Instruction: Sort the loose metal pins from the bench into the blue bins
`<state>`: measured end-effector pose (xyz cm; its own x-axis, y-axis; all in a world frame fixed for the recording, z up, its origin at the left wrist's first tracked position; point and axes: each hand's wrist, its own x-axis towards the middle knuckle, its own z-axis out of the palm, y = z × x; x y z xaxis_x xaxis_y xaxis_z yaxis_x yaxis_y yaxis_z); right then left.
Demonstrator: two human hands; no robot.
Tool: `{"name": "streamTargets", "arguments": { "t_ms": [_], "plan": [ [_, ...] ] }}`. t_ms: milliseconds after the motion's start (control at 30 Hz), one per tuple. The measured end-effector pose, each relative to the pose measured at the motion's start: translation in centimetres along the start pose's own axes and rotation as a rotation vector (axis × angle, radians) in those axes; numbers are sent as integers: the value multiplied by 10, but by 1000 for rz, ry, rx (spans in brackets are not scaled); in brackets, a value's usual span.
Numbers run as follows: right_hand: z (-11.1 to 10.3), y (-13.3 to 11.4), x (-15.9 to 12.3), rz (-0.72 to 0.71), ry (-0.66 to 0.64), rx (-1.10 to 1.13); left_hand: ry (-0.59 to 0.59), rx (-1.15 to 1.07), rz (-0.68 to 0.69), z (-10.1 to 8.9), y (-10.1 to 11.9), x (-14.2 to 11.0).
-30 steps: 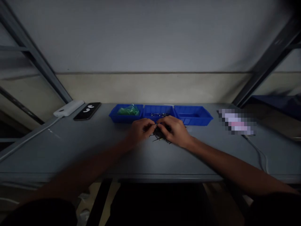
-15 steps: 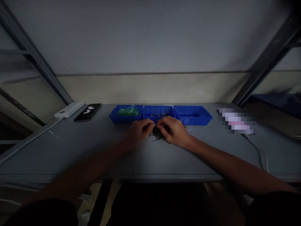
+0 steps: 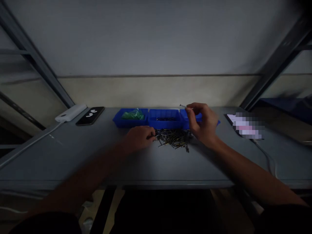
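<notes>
- The right hand (image 3: 203, 123) pinched a single screw (image 3: 183, 106) between thumb and fingertips, one end poking out leftward; it was held up to the right of the middle bin (image 3: 163, 124).
- The left hand (image 3: 138, 139) lay low in front of the middle bin and to its left, fingers curled at the edge of the screw pile (image 3: 174, 138); whether it gripped anything could not be told.
- The screw pile spread loosely over the tabletop (image 3: 146, 169), just in front of the middle bin, which had some loose screws (image 3: 168, 119) inside.
- Directly left of the middle bin stood the left bin (image 3: 130, 124), with a green plastic bag (image 3: 134, 114) in it.
- Directly right of the middle bin stood the right bin (image 3: 185, 124), partly hidden behind the right hand.
- Well left of the middle bin, a dark phone (image 3: 91, 120) carried two white earbuds (image 3: 89, 115).
- Well right of the middle bin lay a lit phone (image 3: 230, 118), partly blurred.
</notes>
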<state>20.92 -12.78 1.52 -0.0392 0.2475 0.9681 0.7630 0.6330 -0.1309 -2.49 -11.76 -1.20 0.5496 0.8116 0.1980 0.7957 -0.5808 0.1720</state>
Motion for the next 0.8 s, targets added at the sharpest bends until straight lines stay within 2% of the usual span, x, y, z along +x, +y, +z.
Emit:
{"name": "streamTargets", "arguments": {
  "t_ms": [67,267,367,467,533,633,800],
  "plan": [
    [0,3,-1,30,13,-34,9,26,14,1,0,-1],
    [4,18,-4,201,-54,-126,48,-9,59,3,-1,0],
    [11,27,-7,215,-159,-164,91,-73,75,3,0,0],
    [21,35,-12,186,-391,-244,90,-142,78,3,2,0],
    [25,37,-14,149,-501,-263,100,-178,95,3,3,1],
    [24,32,-16,75,-531,-184,161,-214,131,4,4,1],
    [17,10,-16,-38,-575,-2,241,-254,136,4,6,2]
  ]
}}
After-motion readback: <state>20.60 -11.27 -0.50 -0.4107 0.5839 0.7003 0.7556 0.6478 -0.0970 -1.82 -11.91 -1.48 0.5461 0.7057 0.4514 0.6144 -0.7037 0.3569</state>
